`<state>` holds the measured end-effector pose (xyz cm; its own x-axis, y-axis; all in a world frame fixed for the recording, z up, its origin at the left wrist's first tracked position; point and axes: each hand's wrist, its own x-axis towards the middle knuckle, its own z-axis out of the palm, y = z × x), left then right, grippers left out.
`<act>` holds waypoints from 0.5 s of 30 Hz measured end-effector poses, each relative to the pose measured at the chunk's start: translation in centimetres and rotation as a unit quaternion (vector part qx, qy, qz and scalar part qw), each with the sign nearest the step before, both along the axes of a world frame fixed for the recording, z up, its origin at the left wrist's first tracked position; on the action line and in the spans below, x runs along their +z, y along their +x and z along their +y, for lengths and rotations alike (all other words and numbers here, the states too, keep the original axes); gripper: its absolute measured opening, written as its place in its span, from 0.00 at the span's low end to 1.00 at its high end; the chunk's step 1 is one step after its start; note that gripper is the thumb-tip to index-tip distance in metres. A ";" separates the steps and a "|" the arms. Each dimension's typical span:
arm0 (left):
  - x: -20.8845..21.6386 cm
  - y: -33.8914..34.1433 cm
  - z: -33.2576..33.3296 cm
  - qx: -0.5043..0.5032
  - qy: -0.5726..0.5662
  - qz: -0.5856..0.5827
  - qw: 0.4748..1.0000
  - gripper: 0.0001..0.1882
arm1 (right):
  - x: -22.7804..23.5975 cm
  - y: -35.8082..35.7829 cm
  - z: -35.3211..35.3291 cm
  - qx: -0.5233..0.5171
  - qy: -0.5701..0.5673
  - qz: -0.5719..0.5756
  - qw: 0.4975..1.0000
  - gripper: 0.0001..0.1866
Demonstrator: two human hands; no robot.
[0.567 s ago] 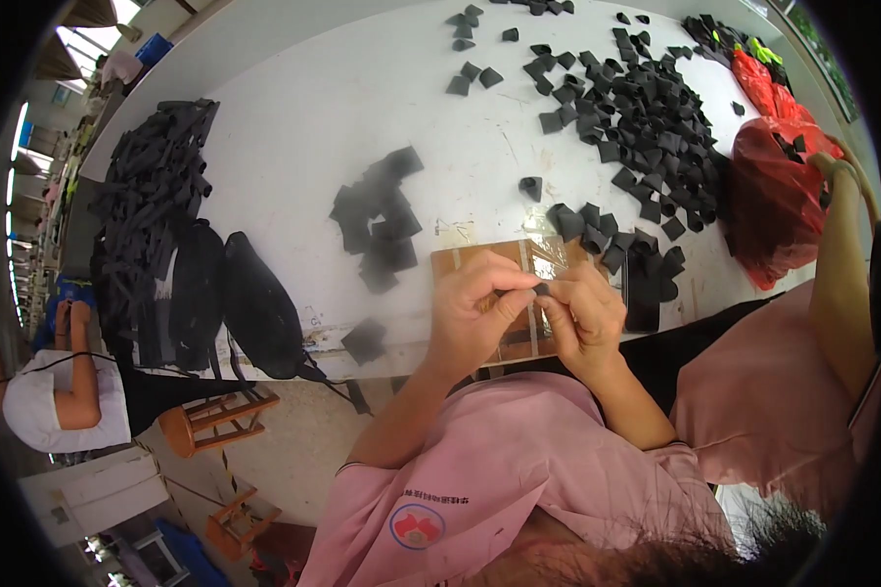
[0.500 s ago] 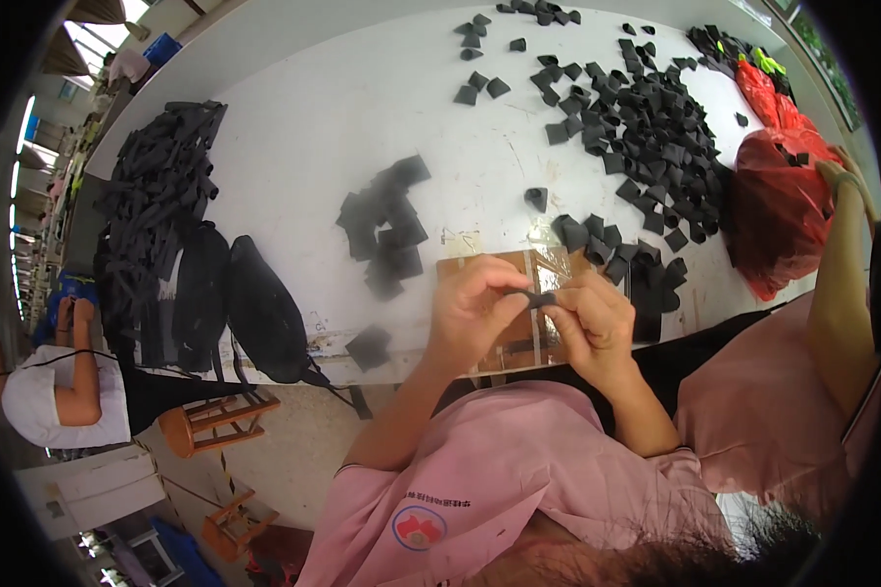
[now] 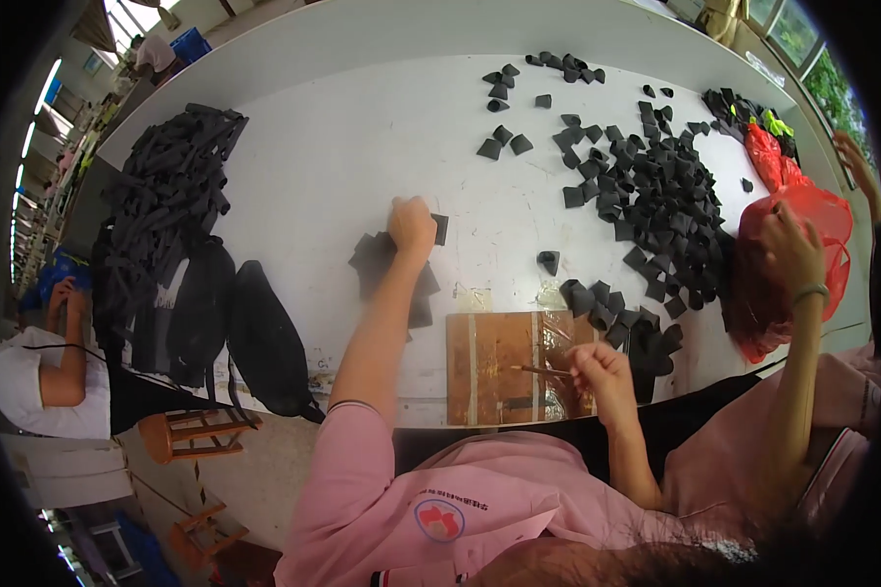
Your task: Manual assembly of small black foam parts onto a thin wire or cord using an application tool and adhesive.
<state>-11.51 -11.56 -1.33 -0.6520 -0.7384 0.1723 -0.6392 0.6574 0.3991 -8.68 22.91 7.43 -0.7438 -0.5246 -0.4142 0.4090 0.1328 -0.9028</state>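
Note:
My left hand (image 3: 413,227) reaches forward over loosely spread flat black fabric pieces (image 3: 370,264). Its fingers are curled in, and what they may grip is hidden under the hand. One dark square piece (image 3: 441,230) shows right beside the knuckles. Closer to me, my right hand (image 3: 605,377) pinches a thin brown stick (image 3: 543,371) with a pale pointed tip aimed left. That stick is above a brown board (image 3: 494,377) with strips of clear tape, at the table's near edge.
Folded black pieces (image 3: 665,186) form a heap on the right. Left lie a pile of black strips (image 3: 171,166) and a black pouch-like item (image 3: 262,323). A co-worker's hand (image 3: 794,249) touches a red plastic bag (image 3: 832,220). A wooden stool (image 3: 201,435) stands beyond the table's edge.
Both hands were together over the board with a small black piece between them. My left hand has moved forward to the flat pieces; my right moved slightly right, its stick now visible.

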 end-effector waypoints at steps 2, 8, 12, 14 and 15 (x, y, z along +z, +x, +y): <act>0.9 1.6 0.4 -0.053 -0.002 0.106 0.993 0.06 | 0.0 1.7 0.2 0.113 0.023 -0.018 0.993 0.08; 8.5 8.9 8.1 -0.076 0.585 0.305 0.748 0.04 | 2.0 5.2 -3.6 0.175 0.056 0.289 0.939 0.11; 8.8 14.1 13.2 -0.098 0.681 0.292 0.664 0.03 | 3.1 5.8 -5.7 0.089 0.031 0.314 0.945 0.12; 9.0 15.4 15.3 -0.092 0.713 0.291 0.631 0.04 | 2.3 6.1 -5.6 0.089 0.027 0.336 0.937 0.11; 9.3 15.6 16.6 -0.048 0.652 0.330 0.681 0.04 | 2.0 6.1 -5.6 0.094 0.013 0.366 0.926 0.09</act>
